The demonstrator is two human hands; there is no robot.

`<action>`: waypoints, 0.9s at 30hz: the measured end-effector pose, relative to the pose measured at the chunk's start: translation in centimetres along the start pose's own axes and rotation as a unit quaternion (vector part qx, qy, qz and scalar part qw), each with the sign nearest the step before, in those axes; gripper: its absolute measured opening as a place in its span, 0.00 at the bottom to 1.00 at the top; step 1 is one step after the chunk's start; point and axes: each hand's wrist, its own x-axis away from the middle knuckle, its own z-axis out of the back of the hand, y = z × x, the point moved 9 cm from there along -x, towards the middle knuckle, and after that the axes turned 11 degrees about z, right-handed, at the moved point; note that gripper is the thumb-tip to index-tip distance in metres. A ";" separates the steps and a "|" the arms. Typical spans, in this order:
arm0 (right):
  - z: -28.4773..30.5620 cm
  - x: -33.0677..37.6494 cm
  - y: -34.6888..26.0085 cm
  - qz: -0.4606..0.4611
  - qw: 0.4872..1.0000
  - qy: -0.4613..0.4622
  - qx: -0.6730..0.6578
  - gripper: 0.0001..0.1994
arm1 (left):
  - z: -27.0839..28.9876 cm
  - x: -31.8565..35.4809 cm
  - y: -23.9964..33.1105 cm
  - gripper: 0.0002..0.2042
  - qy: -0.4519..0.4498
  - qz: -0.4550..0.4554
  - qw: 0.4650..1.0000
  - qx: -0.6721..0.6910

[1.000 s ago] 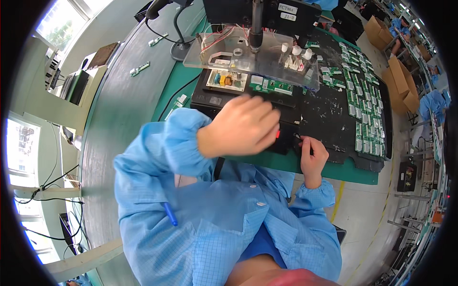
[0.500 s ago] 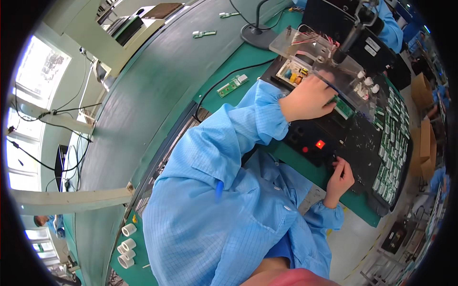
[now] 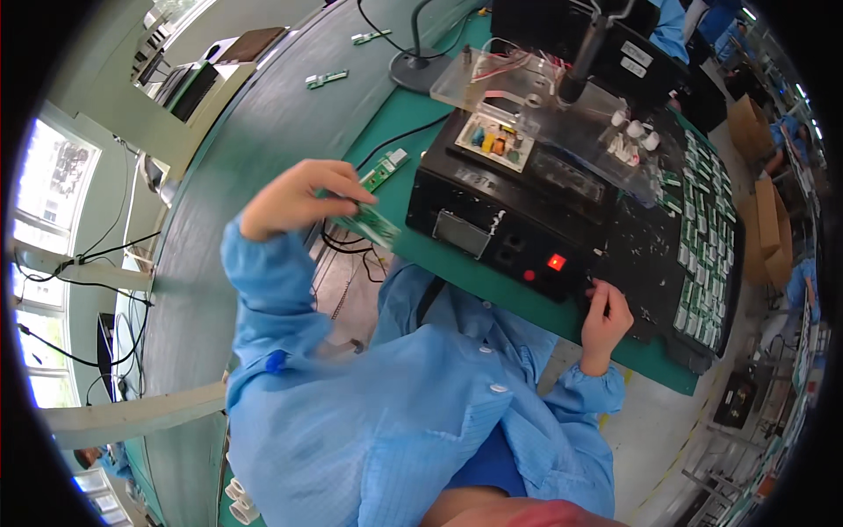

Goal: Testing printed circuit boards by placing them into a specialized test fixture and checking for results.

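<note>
My left hand [image 3: 303, 198] is off to the left of the black test box [image 3: 457, 198], fingers pinching a green circuit board [image 3: 376, 228] that is smeared by motion. Just behind that board another green circuit board [image 3: 386, 169] lies on the green mat. At the box's front right corner is my right hand [image 3: 606, 318], its thumb and forefinger pressed together. Whatever sits between those fingertips is too small to make out. A red light [image 3: 557, 262] glows on the box's front. On top of the box, a cream board with coloured components [image 3: 493, 143] lies beneath a clear plastic plate [image 3: 562, 101].
A black tray [image 3: 645, 290] on the right carries rows of small green boards [image 3: 702, 237]. The green conveyor belt [image 3: 255, 145] runs along the left, with two loose boards on it. A black stand base [image 3: 420, 70] and cables stand behind. Cardboard boxes [image 3: 768, 215] are at far right.
My left hand has swung left, away from the test box, carrying the green circuit board. My right hand stays by the box's front corner. The view has shifted slightly.
</note>
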 end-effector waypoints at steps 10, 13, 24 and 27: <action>0.2 -1.1 -1.3 -0.048 0.997 -0.004 -0.055 0.09 | -3.3 -10.8 -6.5 0.21 0.029 -0.002 0.988 -0.151; 1.3 -4.0 -0.7 -0.068 0.992 -0.108 0.023 0.09 | -3.1 -10.5 -8.7 0.24 0.113 -0.039 0.977 -0.178; -7.0 -19.6 10.9 -0.043 0.918 -0.235 0.317 0.17 | -3.7 -8.3 -8.3 0.13 0.251 -0.066 0.945 -0.197; -8.0 -20.4 10.6 -0.020 0.922 -0.219 0.319 0.15 | -3.0 -7.7 -8.4 0.09 0.293 -0.082 0.941 -0.147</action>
